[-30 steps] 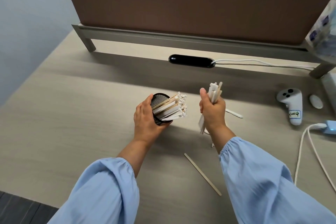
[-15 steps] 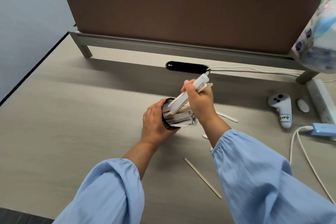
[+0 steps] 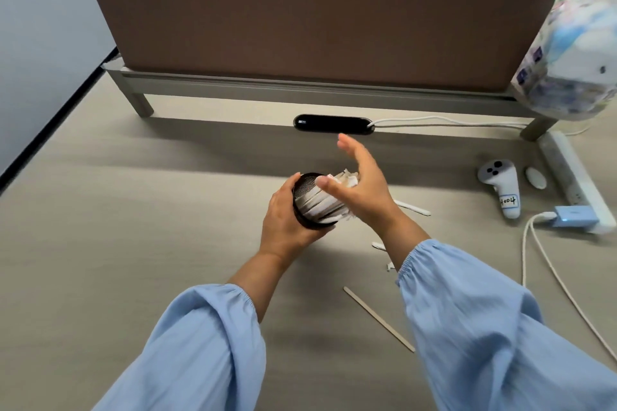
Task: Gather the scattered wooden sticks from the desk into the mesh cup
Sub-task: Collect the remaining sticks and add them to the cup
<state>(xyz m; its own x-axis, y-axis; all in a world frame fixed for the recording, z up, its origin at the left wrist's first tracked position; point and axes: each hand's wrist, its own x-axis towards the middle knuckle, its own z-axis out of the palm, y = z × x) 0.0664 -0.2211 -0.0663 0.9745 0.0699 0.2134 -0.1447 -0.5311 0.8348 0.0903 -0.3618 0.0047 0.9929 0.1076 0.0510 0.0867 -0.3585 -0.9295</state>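
My left hand [image 3: 283,220] grips the black mesh cup [image 3: 305,188], tilted with its mouth toward the right. A bundle of paper-wrapped sticks [image 3: 325,202] fills the cup and pokes out. My right hand [image 3: 362,190] is open, fingers spread, its palm against the ends of the bundle. A bare wooden stick [image 3: 379,319] lies on the desk [image 3: 133,243] near my right sleeve. A wrapped stick [image 3: 412,208] lies to the right of my right hand. Small white pieces [image 3: 380,246] rest by my right wrist.
A brown divider panel [image 3: 317,30] on a grey rail closes the back of the desk, with a black cable port [image 3: 334,124] in front of it. At the right are a white controller [image 3: 500,187], a white oval piece [image 3: 536,177], a blue adapter [image 3: 574,216] with white cable, and a power strip [image 3: 567,173]. A person sits behind the divider.
My right hand brought its handful of sticks to the cup, put them in, and let go; it is now open against the bundle. The view tilted up.
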